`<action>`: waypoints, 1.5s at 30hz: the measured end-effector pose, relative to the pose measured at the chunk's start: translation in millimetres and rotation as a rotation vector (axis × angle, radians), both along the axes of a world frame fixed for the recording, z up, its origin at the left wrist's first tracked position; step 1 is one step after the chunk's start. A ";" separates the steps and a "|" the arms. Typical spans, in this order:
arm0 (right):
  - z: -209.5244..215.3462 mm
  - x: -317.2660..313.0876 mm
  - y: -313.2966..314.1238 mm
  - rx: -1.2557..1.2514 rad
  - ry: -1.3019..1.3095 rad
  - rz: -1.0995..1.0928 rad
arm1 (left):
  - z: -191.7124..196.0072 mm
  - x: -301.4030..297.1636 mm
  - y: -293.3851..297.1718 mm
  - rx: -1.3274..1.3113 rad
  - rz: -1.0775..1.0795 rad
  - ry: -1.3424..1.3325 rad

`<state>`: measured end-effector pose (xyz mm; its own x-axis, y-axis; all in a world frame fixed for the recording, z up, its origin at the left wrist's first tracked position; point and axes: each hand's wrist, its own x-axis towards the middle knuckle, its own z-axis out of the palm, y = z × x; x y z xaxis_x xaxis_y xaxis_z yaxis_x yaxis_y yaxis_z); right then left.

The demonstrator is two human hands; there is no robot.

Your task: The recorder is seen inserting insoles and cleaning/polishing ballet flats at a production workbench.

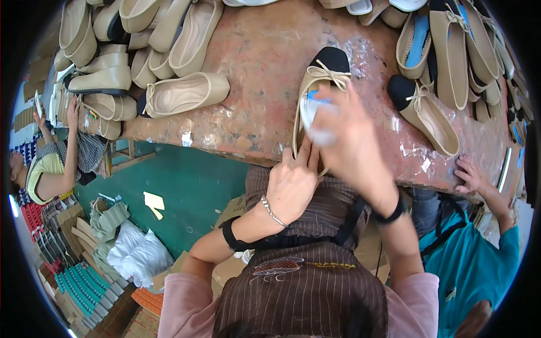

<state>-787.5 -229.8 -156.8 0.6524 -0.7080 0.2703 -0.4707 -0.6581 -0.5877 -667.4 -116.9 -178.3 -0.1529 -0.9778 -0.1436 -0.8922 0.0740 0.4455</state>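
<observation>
Blurred right hand (352, 141) covering the heel end of the beige flat shoe (318, 84) and part of a pale smeared object (315, 115) — unidentifiable — with shoe piles (141, 34) cut off at the top edge.

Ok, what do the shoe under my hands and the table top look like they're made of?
The shoe looks like smooth beige leather or imitation leather with a matte black toe cap, possibly suede or cloth, and a thin bow; its soft sheen suggests this. The table looks like a hard reddish-brown top, worn and blotchy with pale residue; what it is made of is unclear.
</observation>
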 end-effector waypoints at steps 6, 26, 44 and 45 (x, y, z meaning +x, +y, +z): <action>-37.8 7.4 41.2 -0.006 0.149 -0.218 | -1.8 1.6 -1.5 0.011 -0.065 -0.026; -44.9 20.6 36.6 -0.050 0.463 -0.207 | -8.0 6.6 -3.4 -0.028 -0.038 0.027; -62.9 10.9 -39.4 -0.144 0.381 -0.128 | 17.2 -4.0 -24.1 0.077 -0.051 -0.027; -36.4 -2.1 -34.6 0.012 0.214 0.069 | 17.0 3.0 -21.1 0.144 -0.016 -0.020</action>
